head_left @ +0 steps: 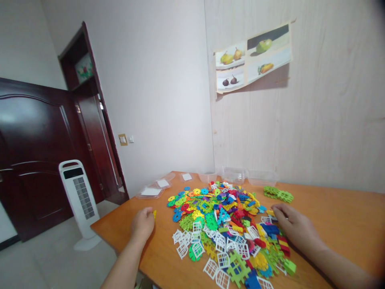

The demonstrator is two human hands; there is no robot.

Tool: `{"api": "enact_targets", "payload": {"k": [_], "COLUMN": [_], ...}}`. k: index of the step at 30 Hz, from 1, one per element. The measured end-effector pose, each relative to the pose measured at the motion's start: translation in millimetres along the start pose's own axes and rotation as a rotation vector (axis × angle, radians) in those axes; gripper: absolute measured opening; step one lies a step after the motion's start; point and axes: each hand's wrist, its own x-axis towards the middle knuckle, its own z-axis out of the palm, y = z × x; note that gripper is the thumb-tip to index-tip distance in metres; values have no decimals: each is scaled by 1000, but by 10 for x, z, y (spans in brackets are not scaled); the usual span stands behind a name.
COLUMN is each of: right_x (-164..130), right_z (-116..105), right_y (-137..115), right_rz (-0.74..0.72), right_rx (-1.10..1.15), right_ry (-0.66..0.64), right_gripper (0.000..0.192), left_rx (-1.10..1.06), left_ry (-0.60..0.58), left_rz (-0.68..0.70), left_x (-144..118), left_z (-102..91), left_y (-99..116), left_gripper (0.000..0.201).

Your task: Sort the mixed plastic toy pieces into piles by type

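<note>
The left hand point(143, 223) closes its fingers around a small yellow piece point(154, 214) beside the pile of plastic pieces point(224, 224); the right hand point(293, 226) rests flat, fingers spread and empty, steadying the pile's edge on the surface point(337, 216).

Orange-brown wooden table point(339, 216): big pile of multicoloured plastic building pieces point(228, 224), small stack of green plastic grid pieces point(278, 194), clear plastic containers point(237, 175) and lids point(155, 188) along far edge.

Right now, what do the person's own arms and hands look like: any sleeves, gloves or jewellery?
Both are bare. The left hand and right hand wear no gloves, and no rings or watch show. No sleeve shows on either forearm up to the frame's lower edge.
</note>
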Motion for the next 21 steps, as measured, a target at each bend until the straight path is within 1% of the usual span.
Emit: {"api": "enact_targets", "payload": {"k": [6, 10, 12, 14, 16, 17, 19, 21], "right_x": [8, 12, 15, 20, 23, 23, 20, 14], "right_z": [3, 14, 20, 23, 24, 23, 21, 20], "right_y": [17, 25, 29, 32, 33, 32, 24, 12], "right_rz": [-10, -13, -21, -21, -15, -12, -15, -23], "right_rx": [-2, 17, 26, 19, 6, 1, -4, 2], "right_ry": [-10, -11, -8, -1, 2, 3, -5, -16], "right_gripper": [40, 40, 40, 40, 40, 40, 41, 41], "left_rx": [114, 202, 267, 303, 266, 226, 173, 158], "left_ry": [-58, -50, -31, -47, -115, -165, -278, -394], "left_rz": [82, 122, 176, 279, 368, 387, 375, 330], "left_x": [-44, -76, -96, -138, -216, -272, -407, -553], "left_z": [44, 54, 71, 120, 206, 262, 381, 486], "left_y": [-4, 35, 89, 174, 287, 350, 483, 615], "left_gripper": [20, 25, 29, 34, 42, 47, 60, 74]}}
